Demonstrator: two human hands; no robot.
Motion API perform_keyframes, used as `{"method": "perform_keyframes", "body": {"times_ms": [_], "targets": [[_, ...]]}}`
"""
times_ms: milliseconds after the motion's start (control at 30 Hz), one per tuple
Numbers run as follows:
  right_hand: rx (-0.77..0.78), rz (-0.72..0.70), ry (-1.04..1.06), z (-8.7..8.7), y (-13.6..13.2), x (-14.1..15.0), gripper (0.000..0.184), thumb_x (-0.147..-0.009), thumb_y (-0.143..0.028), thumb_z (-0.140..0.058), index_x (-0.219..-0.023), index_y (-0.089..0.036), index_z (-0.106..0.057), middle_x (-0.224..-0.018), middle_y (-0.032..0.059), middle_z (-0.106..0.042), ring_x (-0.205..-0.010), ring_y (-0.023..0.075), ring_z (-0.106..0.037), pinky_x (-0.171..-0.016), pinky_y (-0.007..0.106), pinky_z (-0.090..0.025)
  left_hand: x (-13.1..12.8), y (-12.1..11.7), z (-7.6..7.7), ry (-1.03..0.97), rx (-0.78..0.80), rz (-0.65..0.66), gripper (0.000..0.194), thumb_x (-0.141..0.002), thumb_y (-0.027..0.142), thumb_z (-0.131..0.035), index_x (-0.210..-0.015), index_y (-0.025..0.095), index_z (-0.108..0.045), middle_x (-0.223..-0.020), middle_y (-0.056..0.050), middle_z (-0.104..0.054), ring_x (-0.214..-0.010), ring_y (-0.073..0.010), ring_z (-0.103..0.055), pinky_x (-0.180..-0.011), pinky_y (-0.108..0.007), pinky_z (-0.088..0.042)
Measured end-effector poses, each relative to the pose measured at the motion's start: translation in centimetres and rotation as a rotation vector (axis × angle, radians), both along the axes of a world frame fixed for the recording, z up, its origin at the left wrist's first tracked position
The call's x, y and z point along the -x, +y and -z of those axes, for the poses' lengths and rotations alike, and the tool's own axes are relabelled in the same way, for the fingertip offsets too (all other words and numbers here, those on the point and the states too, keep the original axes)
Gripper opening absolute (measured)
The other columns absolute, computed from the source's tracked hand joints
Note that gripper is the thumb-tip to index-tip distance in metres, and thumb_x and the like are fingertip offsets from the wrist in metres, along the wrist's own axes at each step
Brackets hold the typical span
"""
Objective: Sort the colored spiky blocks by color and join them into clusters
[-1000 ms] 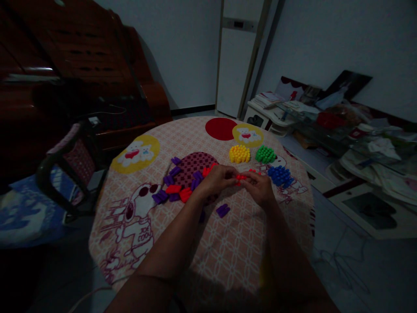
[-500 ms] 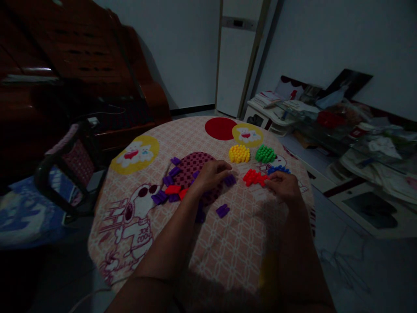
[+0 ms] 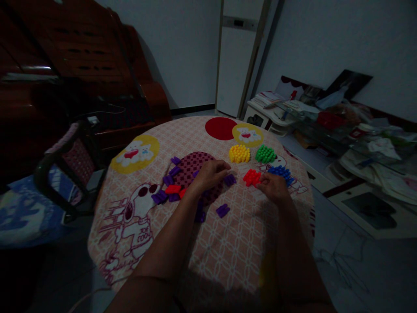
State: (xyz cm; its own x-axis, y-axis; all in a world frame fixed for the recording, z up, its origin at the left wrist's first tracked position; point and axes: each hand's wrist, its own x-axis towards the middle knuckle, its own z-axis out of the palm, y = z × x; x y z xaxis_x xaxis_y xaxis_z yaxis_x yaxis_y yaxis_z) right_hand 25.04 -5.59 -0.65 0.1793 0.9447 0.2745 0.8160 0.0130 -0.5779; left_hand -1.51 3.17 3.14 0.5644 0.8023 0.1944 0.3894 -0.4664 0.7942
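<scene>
My right hand (image 3: pixel 273 186) is closed, its fingertips pinching at the right end of a cluster of red plastic toy blocks (image 3: pixel 252 178) on the tablecloth; the held red block is mostly hidden by the fingers. Just behind that hand lies a blue cluster of blocks (image 3: pixel 282 173). My left hand (image 3: pixel 211 174) is over the dark red patterned circle, fingers loosely bent with a gap by the thumb and nothing visible in them. Nearest its fingertips is a purple block (image 3: pixel 230 179). Another purple block (image 3: pixel 223 210) lies closer to me. Left of my left forearm lie several purple blocks (image 3: pixel 159 197) and a red one (image 3: pixel 172 189).
A yellow cluster of blocks (image 3: pixel 239 154) and a green one (image 3: pixel 265 153) stand farther back on the round table (image 3: pixel 234 256). A chair (image 3: pixel 70 169) is at the left, and a cluttered low cabinet (image 3: pixel 325 152) runs along the right wall.
My right hand has moved left and slightly nearer, closing in on the red cluster, which now looks more compact. More of the blue cluster shows. My left hand has barely moved.
</scene>
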Motion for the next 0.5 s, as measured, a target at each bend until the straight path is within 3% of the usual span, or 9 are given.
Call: {"method": "perform_keyframes", "body": {"times_ms": [233,367,500], "targets": [[-0.003,0.022,0.039,-0.2,0.1,0.2,0.013,-0.067,-0.031,-0.07,-0.068,-0.022,-0.06,-0.065,0.0021,-0.068,-0.058,0.017,-0.06,-0.058,0.028,-0.043,2.6,1.2,-0.3,-0.06,0.005,-0.071,0.025,-0.084,0.03,-0.06,-0.098,0.015,-0.074,-0.092,-0.006,-0.076,-0.082,-0.0181,-0.068,-0.076,-0.029,-0.053],[-0.106,0.074,0.094,-0.8,-0.1,0.3,0.024,-0.076,-0.042,-0.064,-0.065,-0.021,-0.06,-0.06,0.003,-0.065,-0.056,0.0168,-0.059,-0.057,0.028,-0.043,5.1,2.1,-0.4,-0.02,-0.003,-0.268,0.026,-0.084,0.029,-0.06,-0.1,0.015,-0.074,-0.093,-0.007,-0.077,-0.083,-0.0199,-0.069,-0.076,-0.03,-0.053],[-0.189,0.126,0.184,-0.9,-0.1,1.0,0.026,-0.08,-0.044,-0.061,-0.068,-0.02,-0.063,-0.058,0.0023,-0.065,-0.053,0.016,-0.059,-0.054,0.027,-0.044,5.6,3.0,0.8,0.17,-0.065,-0.472,0.027,-0.085,0.024,-0.058,-0.104,0.016,-0.075,-0.101,-0.009,-0.077,-0.091,-0.0232,-0.07,-0.083,-0.033,-0.053]]}}
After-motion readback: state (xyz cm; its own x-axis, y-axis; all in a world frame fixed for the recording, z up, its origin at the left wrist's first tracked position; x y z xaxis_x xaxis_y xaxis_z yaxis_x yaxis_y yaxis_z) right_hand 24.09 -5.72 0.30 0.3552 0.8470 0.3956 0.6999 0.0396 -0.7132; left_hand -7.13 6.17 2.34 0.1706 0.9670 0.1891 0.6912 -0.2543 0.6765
